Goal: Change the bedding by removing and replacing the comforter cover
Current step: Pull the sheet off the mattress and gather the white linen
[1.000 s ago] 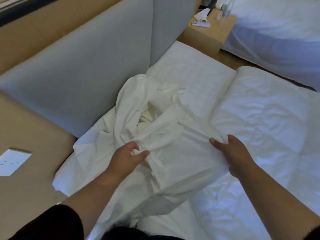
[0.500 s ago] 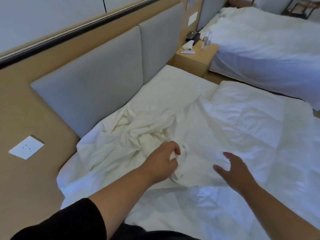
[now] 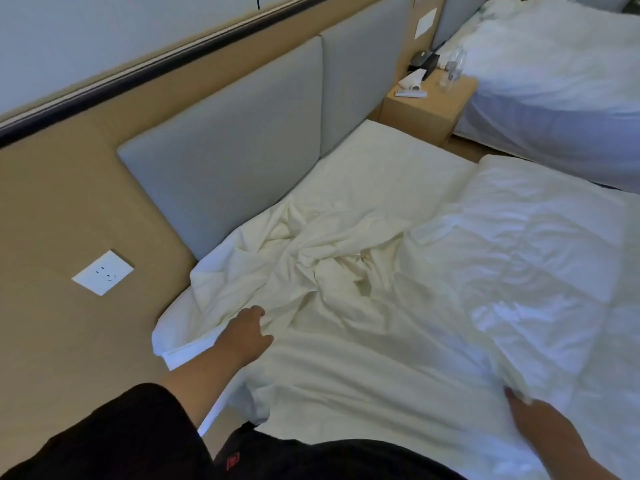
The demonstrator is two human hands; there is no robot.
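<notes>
Comforter cover (image 3: 311,271) lies bunched beside the headboard (image 3: 242,161). Your left hand (image 3: 247,336) rests open on it; your right hand (image 3: 540,424) grips the comforter (image 3: 536,258). Pulling now could tangle both.

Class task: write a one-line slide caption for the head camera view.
Left hand reaches onto the crumpled cover while the right hand touches the comforter.

The crumpled white cotton comforter cover (image 3: 311,271) lies bunched on the bed, against the grey padded headboard (image 3: 242,161). Right of it lies the white quilted comforter (image 3: 540,265). The left hand (image 3: 247,336) rests on the cover's near left edge; the right hand (image 3: 540,427) touches the comforter's near edge. Beyond the bed's far side, a tan wooden nightstand (image 3: 419,112) stands between it and a second white-covered bed (image 3: 561,81).
</notes>
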